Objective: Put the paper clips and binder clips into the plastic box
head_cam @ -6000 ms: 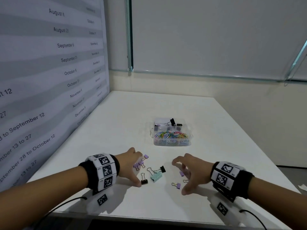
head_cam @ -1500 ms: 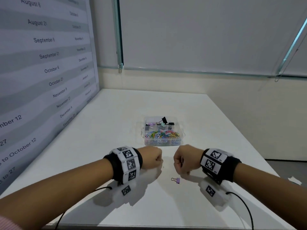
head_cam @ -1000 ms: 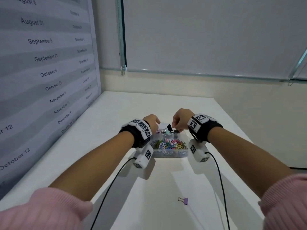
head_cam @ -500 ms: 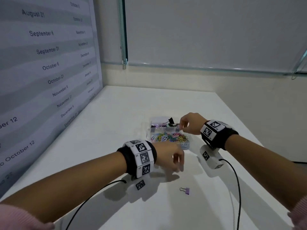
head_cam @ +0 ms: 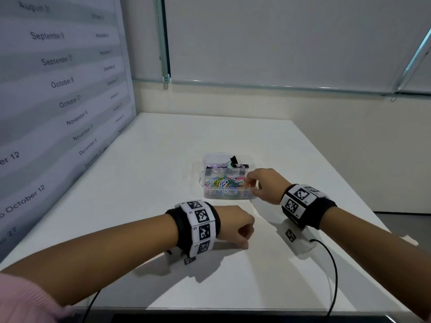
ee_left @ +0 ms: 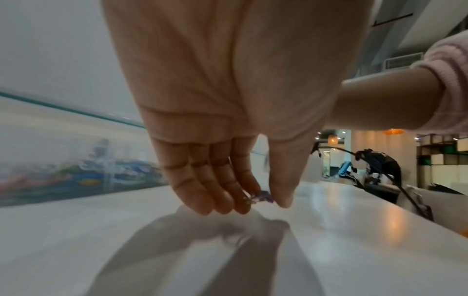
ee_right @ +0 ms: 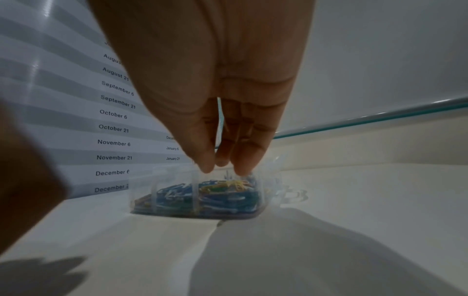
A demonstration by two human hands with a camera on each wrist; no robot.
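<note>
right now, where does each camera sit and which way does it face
Head: worn on the head, looks forward and down at the table and plastic box; shows both forearms, left hand, right hand.
Left wrist: under the left wrist, looks along the palm at the fingers pinching a purple binder clip.
Right wrist: under the right wrist, looks along the fingers at the box's rim.
Shared: head and right wrist views both show the box of paper clips.
</note>
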